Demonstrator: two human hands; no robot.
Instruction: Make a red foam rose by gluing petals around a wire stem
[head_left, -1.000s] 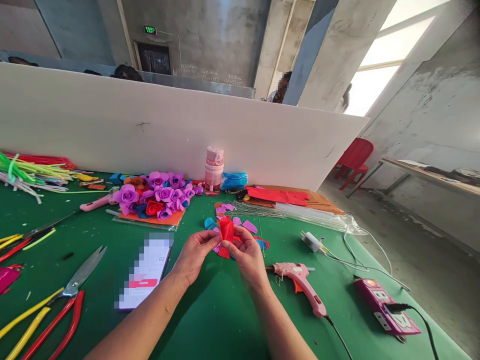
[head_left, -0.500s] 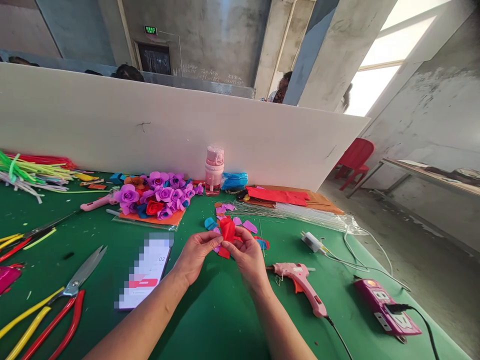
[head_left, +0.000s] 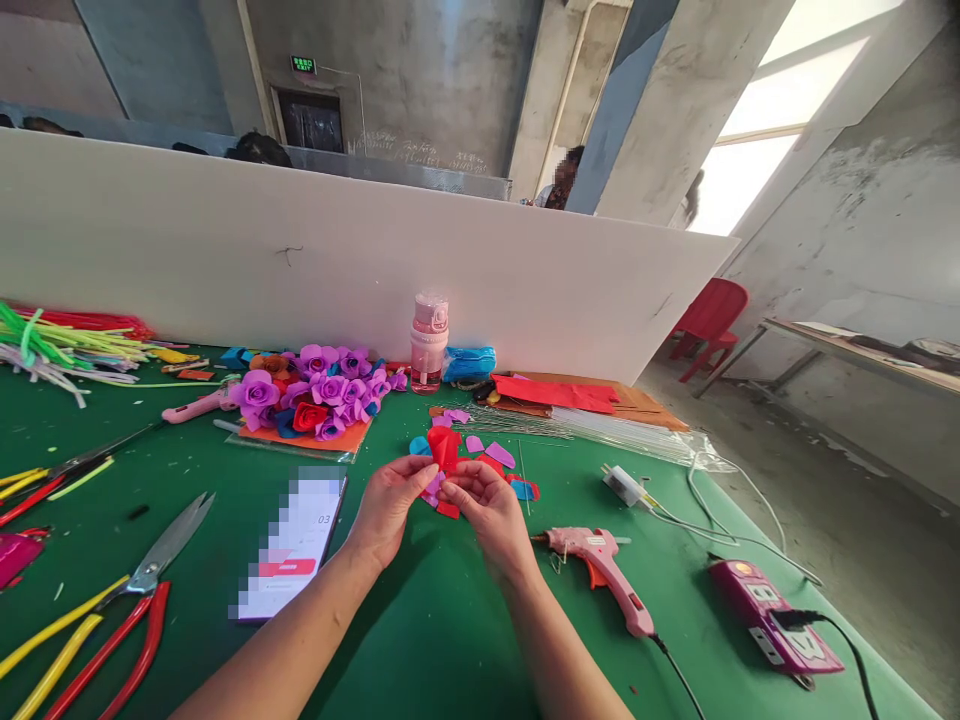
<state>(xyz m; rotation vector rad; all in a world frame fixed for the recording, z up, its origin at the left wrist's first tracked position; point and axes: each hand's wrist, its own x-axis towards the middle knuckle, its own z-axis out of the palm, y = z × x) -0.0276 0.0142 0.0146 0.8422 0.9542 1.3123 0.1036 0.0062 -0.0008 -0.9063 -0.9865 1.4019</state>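
Observation:
Between my hands a red flower petal (head_left: pixel 443 446) stands upright, curled and thin. My left hand (head_left: pixel 391 508) is closed, pinching it low on its left side with thumb and forefinger. My right hand (head_left: pixel 489 512) is closed too, its thumb and fingertips at the petal's lower right end; the exact contact is partly hidden. Just behind the hands lie loose cut petals, among them a purple petal (head_left: pixel 499 455) and a blue petal (head_left: pixel 420 447). To the right of my right hand rests a pink glue gun (head_left: pixel 600 560) with a red trigger.
Finished purple and red flowers (head_left: pixel 330 388) lie at back left. A phone (head_left: pixel 292 560) is left of my forearm, with large shears (head_left: pixel 154 565) beyond. A pink bottle (head_left: pixel 429 345) stands by the white partition (head_left: pixel 360 250). A purple power strip (head_left: pixel 772 615) and cables lie right.
The red petal has shifted slightly left and turned, showing a more rounded, open side. My right fingers have moved a little away from its upper part, down to its base.

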